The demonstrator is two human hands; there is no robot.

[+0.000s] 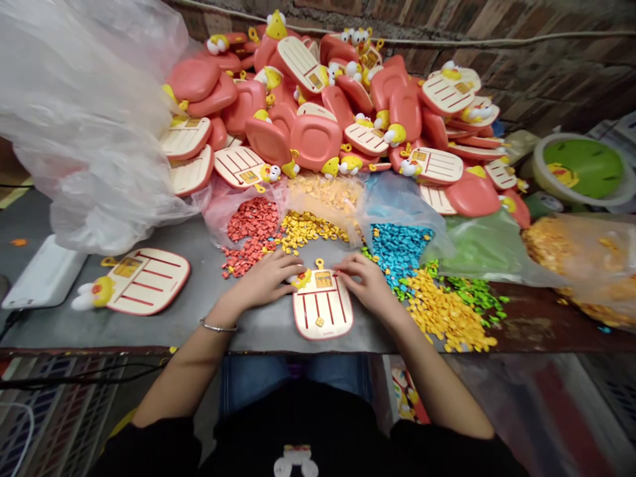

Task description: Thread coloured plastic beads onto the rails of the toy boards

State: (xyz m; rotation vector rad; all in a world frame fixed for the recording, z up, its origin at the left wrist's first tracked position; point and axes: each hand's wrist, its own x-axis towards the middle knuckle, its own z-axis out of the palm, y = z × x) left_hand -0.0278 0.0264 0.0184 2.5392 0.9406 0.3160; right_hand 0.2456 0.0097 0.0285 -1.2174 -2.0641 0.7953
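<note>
A cream slotted board (322, 315) with a red rim lies on the grey table in front of me, one yellow piece (319, 322) on its lower part. My left hand (271, 278) is at the board's upper left, fingertips by the yellow duck-like head (301, 279); whether they pinch anything is too small to tell. At the upper right edge is my right hand (365, 278), its fingers bent together near a red slot end; what they hold, if anything, cannot be made out. Red (253, 222), yellow (311, 227) and blue pieces (400, 248) lie in heaps beyond the hands.
Another slotted board (149, 281) lies at the left beside a white box (44, 275). Behind is a tall pile of red-backed boards (315, 136). Orange-yellow pieces (442, 308) and green pieces (477, 298) spread at the right. Plastic bags (94, 119) stand at the left.
</note>
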